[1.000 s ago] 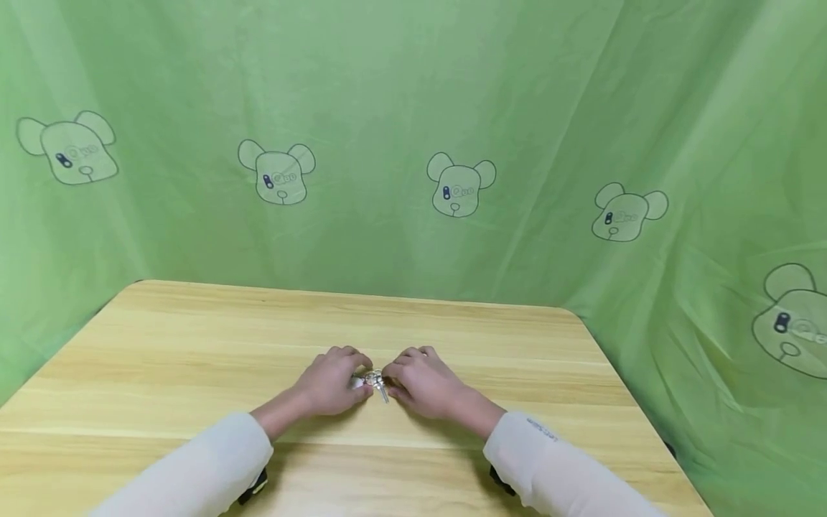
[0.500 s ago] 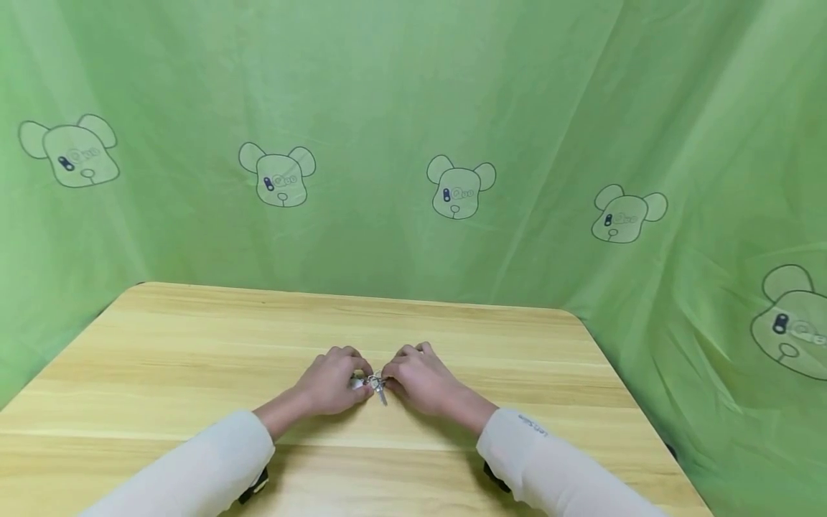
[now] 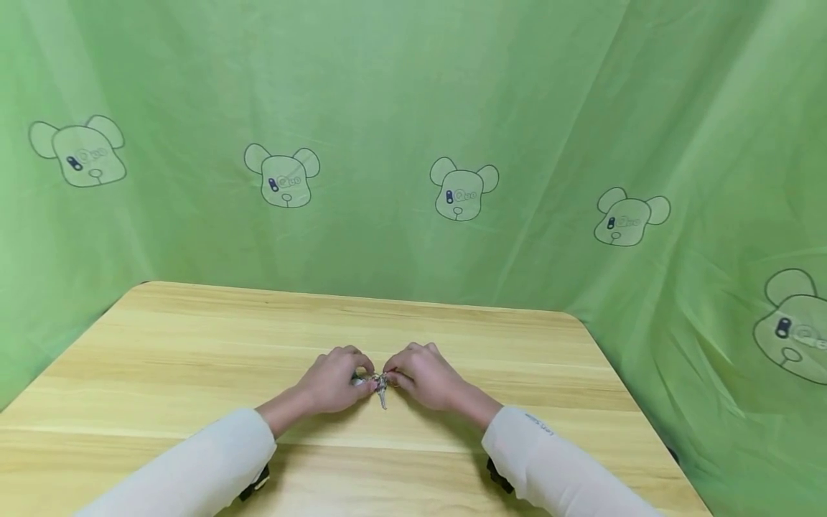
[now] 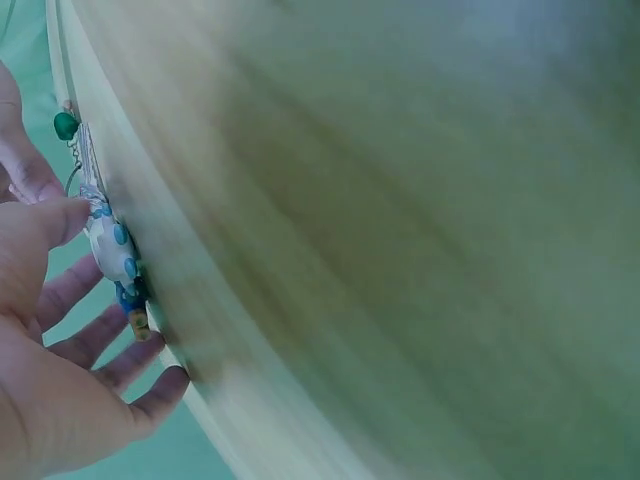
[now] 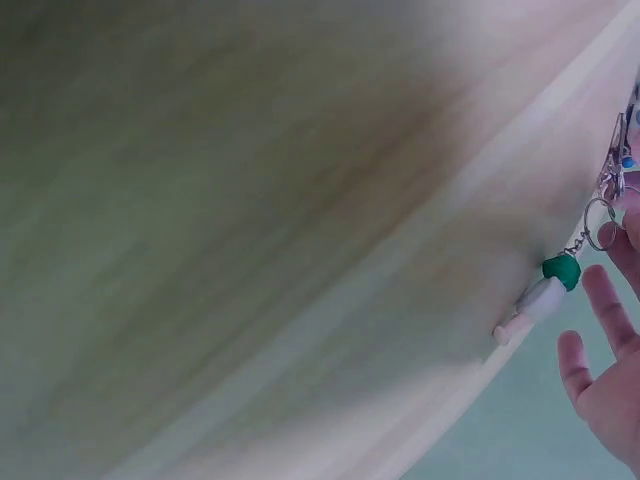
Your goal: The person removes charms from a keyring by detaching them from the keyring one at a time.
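Between the two hands, near the middle of the wooden table (image 3: 194, 359), is a bunch of keys (image 3: 382, 397) with silver blades. My left hand (image 3: 329, 384) pinches it from the left, thumb at the top of a white figure charm (image 4: 110, 245) with blue spots. The other fingers of that hand spread below the charm. From the right, my right hand (image 3: 426, 379) pinches a thin metal split ring (image 5: 600, 223) between thumb and finger. A second charm (image 5: 543, 297), white and pink with a green top, hangs from that ring by a short chain.
Green cloth (image 3: 375, 86) printed with bear heads stands behind the table and along its sides. The table's far edge runs well beyond the hands. A dark band (image 3: 254, 485) shows under the left sleeve (image 3: 213, 452), another beneath the right sleeve (image 3: 549, 459).
The right hand's fingers have shifted up and closer to the keys, and its thumb now shows at the ring. The key blade hangs slightly lower. The left hand has barely moved.
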Demonstrator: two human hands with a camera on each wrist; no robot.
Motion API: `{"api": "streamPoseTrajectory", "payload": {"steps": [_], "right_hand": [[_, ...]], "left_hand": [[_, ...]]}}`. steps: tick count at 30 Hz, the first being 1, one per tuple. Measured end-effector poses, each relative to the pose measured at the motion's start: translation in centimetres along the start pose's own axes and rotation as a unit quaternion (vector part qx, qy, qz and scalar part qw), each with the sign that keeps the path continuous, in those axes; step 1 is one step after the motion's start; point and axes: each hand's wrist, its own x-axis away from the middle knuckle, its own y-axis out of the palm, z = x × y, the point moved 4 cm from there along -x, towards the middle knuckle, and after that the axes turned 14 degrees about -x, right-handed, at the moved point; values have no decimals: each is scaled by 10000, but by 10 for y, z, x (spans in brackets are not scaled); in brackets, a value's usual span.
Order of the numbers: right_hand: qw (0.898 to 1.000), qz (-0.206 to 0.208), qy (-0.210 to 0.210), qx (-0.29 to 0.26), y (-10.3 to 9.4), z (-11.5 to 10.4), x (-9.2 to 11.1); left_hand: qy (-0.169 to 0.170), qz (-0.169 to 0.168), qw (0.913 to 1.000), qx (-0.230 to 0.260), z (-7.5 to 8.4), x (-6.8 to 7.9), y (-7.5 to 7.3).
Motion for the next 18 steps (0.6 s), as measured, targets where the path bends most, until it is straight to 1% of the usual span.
{"api": "streamPoseTrajectory", "payload": {"steps": [5,7,9,12,15,18], "right_hand": [[9984,135,133,-538,-2,0,0],[9962,189,211,-825,-2,-1,0],[9928,273,271,-1130,-4,-2,1],[9851,408,364,-1629,-9,-5,2],[9797,532,430,-1884,-15,-8,4],[9779,630,446,-1944,-20,-11,3]], "left_hand": [[10,29,9998,195,0,0,0],[76,156,9995,253,0,-1,-2],[156,351,9987,331,-1,-1,-5],[239,635,9964,512,-3,-2,-9],[289,723,9945,704,-5,-2,-11],[323,764,9933,810,-6,-1,-13]]}}
